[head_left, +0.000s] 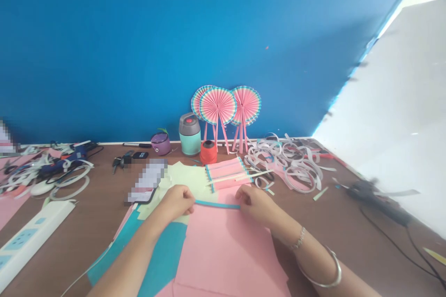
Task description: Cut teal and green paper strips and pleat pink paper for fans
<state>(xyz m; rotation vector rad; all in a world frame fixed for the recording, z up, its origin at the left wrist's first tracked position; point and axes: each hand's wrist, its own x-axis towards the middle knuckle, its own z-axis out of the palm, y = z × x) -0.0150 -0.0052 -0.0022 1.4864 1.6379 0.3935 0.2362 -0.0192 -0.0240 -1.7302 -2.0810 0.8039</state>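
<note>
A narrow blue paper strip point(218, 204) runs across between my hands, above the pink paper sheets point(223, 250). My left hand point(178, 200) is closed on the strip's left end, with the fingers curled. At the right end, the fingers of my right hand point(253, 202) pinch it too. Just beyond the hands lies a pleated pink paper piece point(228, 172) with blue edges, and thin pale strips rest across it. Pale green paper point(195, 177) and a blue sheet point(162, 250) lie under and beside my left arm.
Round pink paper fans point(218, 106) lean on the blue wall behind a teal jar point(190, 139) and red thread spool point(208, 152). Curled paper strips point(299, 167) pile up at the right. A phone point(148, 181) and a white power strip point(33, 241) lie left.
</note>
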